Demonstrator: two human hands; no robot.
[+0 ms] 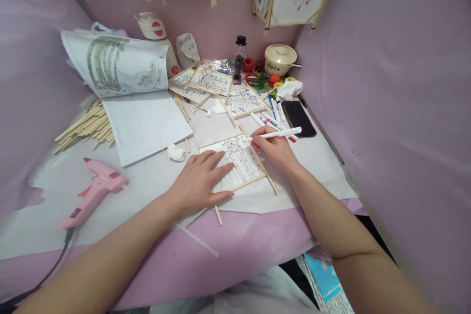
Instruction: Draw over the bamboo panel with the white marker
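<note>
Framed drawing (247,163), lying on table (320,169), near front edge.
Left hand (200,179): open, fingers spread, resting on drawing's left part. Right hand (273,148): closed around white pen (285,132), tip at drawing's upper right.

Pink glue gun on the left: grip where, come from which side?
Likely best by the handle of the pink glue gun, from the near right, palm on its back edge. The gun lies on its side, handle slanting toward the near left; trigger and nozzle are on the far-left side, away from the palm. Mind the cord at the handle's end.
</note>
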